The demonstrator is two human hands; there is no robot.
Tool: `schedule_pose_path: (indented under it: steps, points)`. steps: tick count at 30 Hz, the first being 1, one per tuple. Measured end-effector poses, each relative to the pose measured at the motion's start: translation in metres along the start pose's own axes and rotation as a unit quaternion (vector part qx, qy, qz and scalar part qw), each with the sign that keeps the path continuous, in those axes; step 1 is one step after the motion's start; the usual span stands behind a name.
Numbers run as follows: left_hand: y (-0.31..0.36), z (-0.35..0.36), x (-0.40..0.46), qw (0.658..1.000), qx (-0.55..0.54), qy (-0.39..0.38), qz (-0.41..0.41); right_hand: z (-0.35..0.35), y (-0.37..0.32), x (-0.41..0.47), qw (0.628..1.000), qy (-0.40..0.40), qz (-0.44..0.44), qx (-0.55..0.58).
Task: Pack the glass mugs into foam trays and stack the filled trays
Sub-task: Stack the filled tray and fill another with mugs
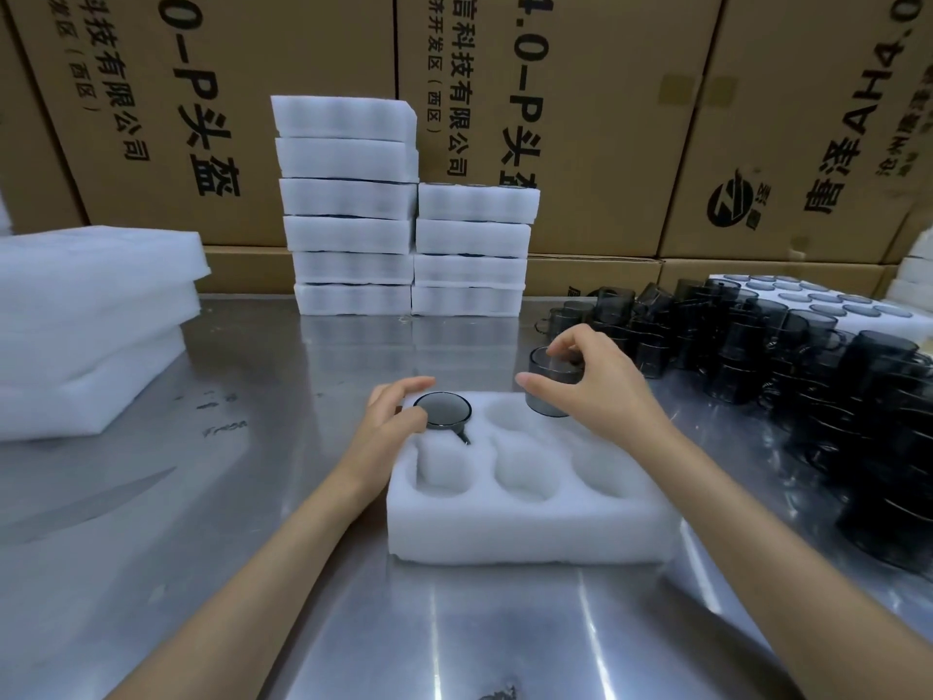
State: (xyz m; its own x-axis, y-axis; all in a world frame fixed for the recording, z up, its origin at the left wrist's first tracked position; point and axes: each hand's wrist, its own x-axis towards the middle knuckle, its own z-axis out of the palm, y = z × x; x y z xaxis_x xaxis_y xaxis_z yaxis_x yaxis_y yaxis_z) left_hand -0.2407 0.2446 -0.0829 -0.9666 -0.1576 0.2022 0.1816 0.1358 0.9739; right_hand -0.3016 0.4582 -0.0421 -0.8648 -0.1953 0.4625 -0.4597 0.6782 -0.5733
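Observation:
A white foam tray (pixel 530 527) with six round pockets lies on the steel table in front of me. One dark glass mug (pixel 443 409) sits in the far-left pocket, its handle pointing toward me. My left hand (pixel 391 414) touches that mug's rim with curled fingers. My right hand (pixel 590 384) holds a second dark glass mug (pixel 548 384) by its rim, hovering above the far pockets on the right side of the tray. The other pockets that I can see are empty.
Two stacks of filled foam trays (pixel 348 204) (pixel 472 250) stand at the back. Empty foam trays (pixel 91 325) are piled on the left. Several loose dark mugs (pixel 757 346) crowd the right side, beside a foam sheet (pixel 813 300). Cardboard boxes (pixel 606 118) form the back wall.

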Motion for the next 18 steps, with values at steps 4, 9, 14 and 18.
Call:
schedule_pose_path:
  steps: [4,9,14,18]
  points:
    - [0.002,0.001,-0.002,1.000,0.003,-0.007,-0.003,-0.007,0.002,-0.003,0.999,0.034,0.008,-0.036]
    - [0.005,0.001,-0.004,1.000,-0.006,-0.028,-0.011,-0.020,0.013,-0.005,0.993,-0.106,0.026,-0.033]
    - [0.007,0.001,-0.005,0.999,-0.004,-0.032,-0.008,-0.030,0.017,-0.006,0.996,-0.076,0.012,0.036]
    - [0.008,0.003,-0.006,1.000,-0.004,-0.029,-0.010,-0.024,0.003,-0.010,0.992,-0.067,0.029,0.099]
